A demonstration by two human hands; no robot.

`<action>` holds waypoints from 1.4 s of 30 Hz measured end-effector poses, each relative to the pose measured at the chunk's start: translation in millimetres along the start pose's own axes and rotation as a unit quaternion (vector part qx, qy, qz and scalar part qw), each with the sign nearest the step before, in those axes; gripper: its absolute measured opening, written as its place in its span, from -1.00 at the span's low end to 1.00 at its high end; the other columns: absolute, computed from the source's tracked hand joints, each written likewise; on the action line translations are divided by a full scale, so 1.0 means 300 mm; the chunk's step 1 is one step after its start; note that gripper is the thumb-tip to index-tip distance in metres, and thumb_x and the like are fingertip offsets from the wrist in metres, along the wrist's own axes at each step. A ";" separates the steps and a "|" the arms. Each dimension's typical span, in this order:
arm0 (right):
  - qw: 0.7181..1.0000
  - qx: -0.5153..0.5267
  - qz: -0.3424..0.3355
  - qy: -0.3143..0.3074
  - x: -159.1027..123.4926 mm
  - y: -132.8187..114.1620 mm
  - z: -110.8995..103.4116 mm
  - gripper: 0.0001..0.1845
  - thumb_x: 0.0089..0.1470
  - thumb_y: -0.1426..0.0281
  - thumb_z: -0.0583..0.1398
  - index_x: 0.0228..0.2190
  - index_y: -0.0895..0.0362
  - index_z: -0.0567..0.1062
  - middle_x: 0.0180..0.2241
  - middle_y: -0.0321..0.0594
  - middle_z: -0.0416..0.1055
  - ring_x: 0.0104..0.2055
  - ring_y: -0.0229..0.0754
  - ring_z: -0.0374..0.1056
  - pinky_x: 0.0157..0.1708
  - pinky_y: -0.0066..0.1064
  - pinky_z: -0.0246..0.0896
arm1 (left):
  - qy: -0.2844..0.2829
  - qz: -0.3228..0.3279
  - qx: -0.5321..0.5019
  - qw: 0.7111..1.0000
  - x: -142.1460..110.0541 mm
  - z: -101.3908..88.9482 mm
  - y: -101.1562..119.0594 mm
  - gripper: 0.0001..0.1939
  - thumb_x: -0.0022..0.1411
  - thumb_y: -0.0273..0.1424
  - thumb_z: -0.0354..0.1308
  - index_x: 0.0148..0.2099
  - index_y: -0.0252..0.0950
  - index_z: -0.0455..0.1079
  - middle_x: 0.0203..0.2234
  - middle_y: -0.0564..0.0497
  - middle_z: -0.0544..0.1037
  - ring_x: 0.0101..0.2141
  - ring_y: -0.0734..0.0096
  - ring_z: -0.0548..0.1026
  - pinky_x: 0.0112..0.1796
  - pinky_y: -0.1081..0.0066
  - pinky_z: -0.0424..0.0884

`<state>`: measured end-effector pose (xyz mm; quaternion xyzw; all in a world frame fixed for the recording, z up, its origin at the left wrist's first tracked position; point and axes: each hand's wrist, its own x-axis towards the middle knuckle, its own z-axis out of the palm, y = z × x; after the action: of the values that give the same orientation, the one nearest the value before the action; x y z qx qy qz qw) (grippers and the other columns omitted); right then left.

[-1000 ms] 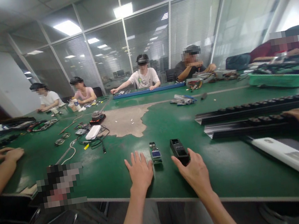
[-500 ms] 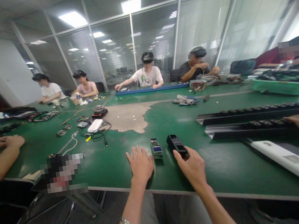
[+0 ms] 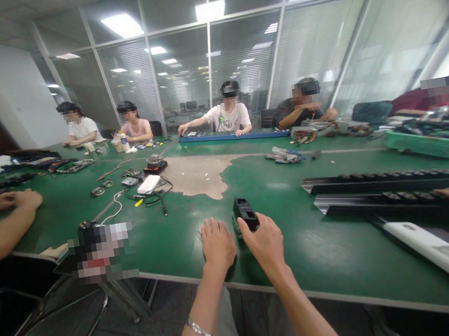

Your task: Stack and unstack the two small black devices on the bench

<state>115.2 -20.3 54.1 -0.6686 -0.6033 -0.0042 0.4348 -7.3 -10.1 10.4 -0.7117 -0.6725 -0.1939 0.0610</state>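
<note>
One black casing is being gripped between thumb and fingers of the right hand, partly hiding a small circuit board near the edge of a green table. The left hand is lying palm down just to the left, fingers loosely extended.
</note>
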 end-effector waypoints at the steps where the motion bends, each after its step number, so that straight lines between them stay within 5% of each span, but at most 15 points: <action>1: 1.000 -0.007 0.000 -0.002 -0.005 -0.006 0.003 -0.50 0.13 0.04 0.09 -0.16 0.20 0.49 -0.25 0.01 0.47 -0.20 -0.01 0.37 -0.20 -0.29 0.15 | 0.001 0.000 -0.001 1.000 0.000 -0.001 -0.001 -0.50 0.37 -0.31 -0.15 0.25 -0.39 0.26 0.24 -0.25 0.27 0.27 0.01 0.14 0.24 0.03 0.01; 16: 0.993 -0.093 0.021 -0.066 -0.047 -0.004 0.025 -0.56 0.16 0.06 0.09 -0.14 0.14 0.44 -0.24 -0.06 0.44 -0.24 -0.03 0.39 -0.26 -0.30 0.17 | -0.011 0.008 0.001 1.000 0.001 -0.007 -0.006 -0.50 0.38 -0.38 -0.23 0.26 -0.38 0.26 0.25 -0.24 0.26 0.28 0.04 0.13 0.24 0.04 0.02; 21: 0.994 -0.107 -0.007 -0.027 -0.049 0.030 0.035 -0.36 0.10 -0.05 0.10 -0.03 0.21 0.41 -0.16 0.06 0.41 -0.08 0.09 0.31 -0.13 -0.20 0.19 | -0.011 0.002 0.009 1.000 0.002 -0.009 0.003 -0.50 0.38 -0.35 -0.23 0.25 -0.33 0.28 0.25 -0.21 0.27 0.29 0.00 0.08 0.25 -0.07 -0.05; 26: 0.994 -0.088 -0.055 0.024 -0.034 0.053 0.062 -0.16 0.04 -0.08 0.13 0.10 0.35 0.31 0.14 0.30 0.17 0.16 0.23 0.07 0.09 0.00 0.04 | -0.003 -0.003 0.014 1.000 0.001 -0.011 0.011 -0.51 0.38 -0.33 -0.23 0.25 -0.29 0.28 0.26 -0.20 0.25 0.31 -0.05 0.00 0.23 -0.21 -0.15; 30: 0.995 -0.082 -0.044 0.030 -0.052 0.059 0.094 -0.12 0.03 -0.08 0.12 0.15 0.34 0.25 0.27 0.31 -0.06 0.25 0.29 -0.10 0.10 0.08 0.01 | -0.014 0.008 0.013 1.000 0.004 -0.008 0.008 -0.49 0.40 -0.31 -0.25 0.27 -0.34 0.25 0.25 -0.21 0.26 0.29 0.00 0.09 0.25 -0.07 -0.07; 42: 0.997 -0.076 -0.025 0.023 -0.069 0.102 0.096 -0.30 0.05 -0.06 0.15 -0.07 0.31 0.43 0.19 0.32 0.08 0.21 0.25 -0.03 0.13 0.03 -0.02 | -0.002 0.017 0.030 0.999 0.006 0.009 0.015 -0.51 0.40 -0.31 -0.20 0.26 -0.35 0.26 0.25 -0.24 0.27 0.26 0.03 0.16 0.23 -0.02 0.01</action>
<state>119.4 -16.6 7.6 -0.6842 -0.6074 -0.0757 0.3964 -2.2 -7.9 9.2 -0.7209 -0.6664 -0.1707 0.0844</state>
